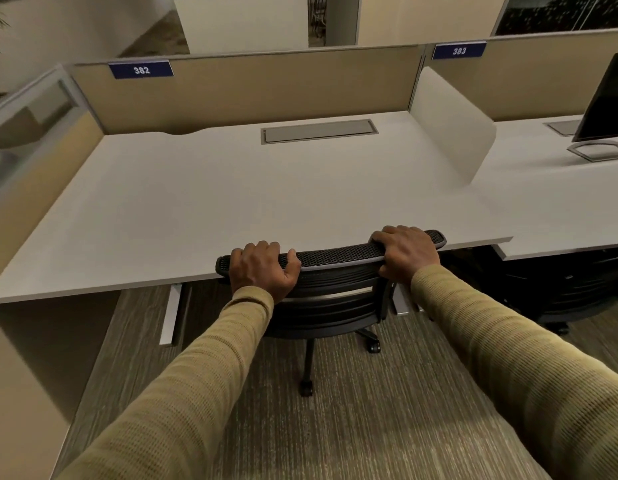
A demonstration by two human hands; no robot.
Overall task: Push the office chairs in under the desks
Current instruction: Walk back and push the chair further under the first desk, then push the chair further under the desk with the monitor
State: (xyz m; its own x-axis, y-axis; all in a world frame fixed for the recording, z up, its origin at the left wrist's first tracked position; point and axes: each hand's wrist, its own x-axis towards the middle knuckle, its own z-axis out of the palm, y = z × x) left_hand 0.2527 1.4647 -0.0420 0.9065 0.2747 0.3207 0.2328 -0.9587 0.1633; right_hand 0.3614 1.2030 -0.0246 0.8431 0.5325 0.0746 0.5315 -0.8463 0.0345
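A black mesh-backed office chair (335,292) stands at the front edge of the white desk (196,202) marked 382. Its seat is hidden under the desktop; the backrest top lies level with the desk edge. My left hand (262,271) grips the left end of the backrest's top rail. My right hand (406,252) grips the right end. Two castors and the chair's column show below on the carpet.
A second black chair (560,282) sits tucked under the neighbouring desk 383 (560,209) at right, which carries a monitor (605,102). A white divider panel (453,126) separates the desks. Beige partitions (252,88) stand behind. A desk side panel (30,358) is at left.
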